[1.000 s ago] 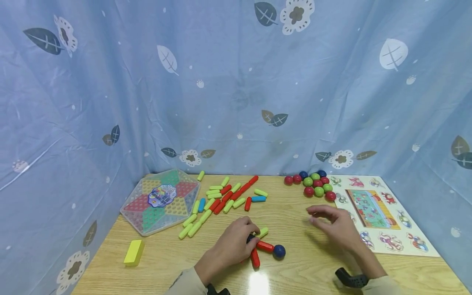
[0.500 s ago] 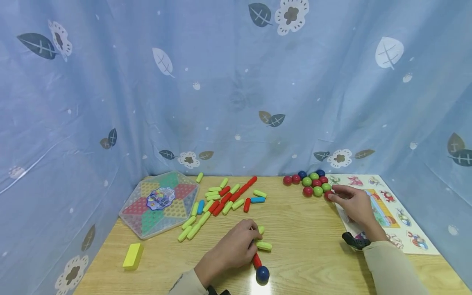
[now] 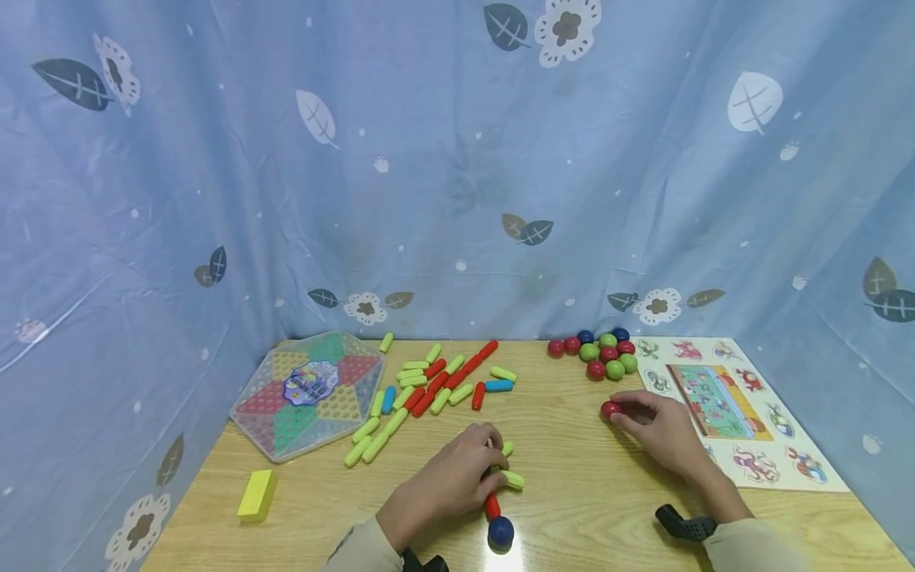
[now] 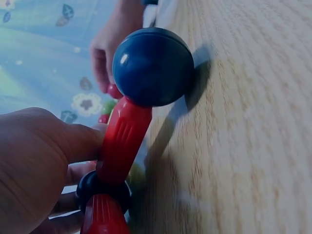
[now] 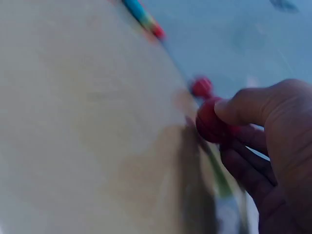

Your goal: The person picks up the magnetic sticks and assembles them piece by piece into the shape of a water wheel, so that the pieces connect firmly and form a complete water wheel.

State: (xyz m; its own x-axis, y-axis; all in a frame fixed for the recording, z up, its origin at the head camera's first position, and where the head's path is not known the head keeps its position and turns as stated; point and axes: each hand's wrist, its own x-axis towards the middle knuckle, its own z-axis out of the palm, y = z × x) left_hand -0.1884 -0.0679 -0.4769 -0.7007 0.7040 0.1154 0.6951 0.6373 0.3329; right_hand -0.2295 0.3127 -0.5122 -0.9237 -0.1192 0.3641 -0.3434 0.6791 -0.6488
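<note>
My left hand (image 3: 452, 475) grips a small toy built of rods and balls, low over the wooden table. In the left wrist view its fingers are round a dark blue ball (image 4: 86, 187), from which a red rod (image 4: 125, 140) leads to a larger-looking blue ball (image 4: 153, 67). Lime-green rods (image 3: 513, 480) poke out past the fingertips in the head view; the toy's middle is hidden by the hand. Off to the right, my right hand (image 3: 665, 433) pinches a red ball (image 5: 208, 123) between thumb and fingers, beside the picture board (image 3: 789, 465).
Lime, red and blue rods (image 3: 429, 389) lie scattered at the back middle. Red, green and blue balls (image 3: 608, 353) cluster at the back right. A hexagonal game board (image 3: 332, 433) and a yellow block (image 3: 258, 496) are on the left. A patterned blue curtain (image 3: 457, 159) encloses the table.
My right hand reached to the ball cluster, took a red ball and brought it back toward me. My left hand turned the toy, so its blue end ball swung to the near side.
</note>
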